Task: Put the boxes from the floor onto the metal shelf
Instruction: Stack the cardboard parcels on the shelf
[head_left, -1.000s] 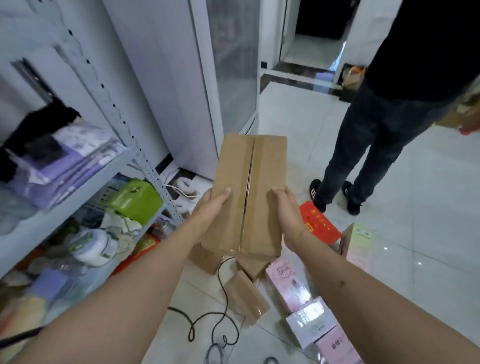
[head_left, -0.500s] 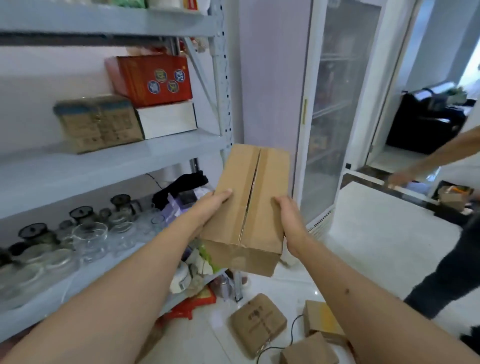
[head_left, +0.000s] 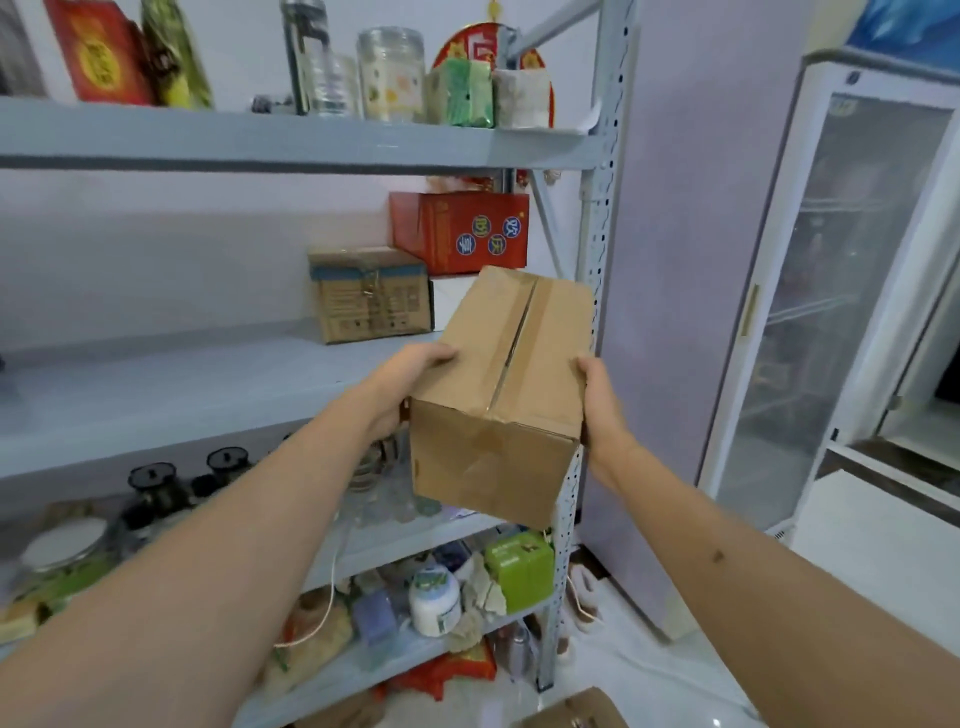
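Observation:
I hold a taped brown cardboard box (head_left: 498, 395) in the air with both hands, right in front of the grey metal shelf (head_left: 197, 395). My left hand (head_left: 410, 384) grips its left side and my right hand (head_left: 597, 405) grips its right side. The box sits at the height of the middle shelf board, near the shelf's right upright post (head_left: 597, 249). On that board stand a brown and blue carton (head_left: 371, 293), a red box (head_left: 460, 231) and a white box under it. Another brown box (head_left: 576, 712) lies on the floor at the bottom edge.
The top board (head_left: 291, 140) carries jars, bottles and packets. Glass jars (head_left: 156, 483) and lids fill the board below the middle one, and a green box (head_left: 519, 569) and tubs sit lower. A glass-door fridge (head_left: 831, 291) stands to the right.
I have raised the box from low over the floor up to the middle shelf level and turned to the shelf. The person and the floor boxes have left the view.

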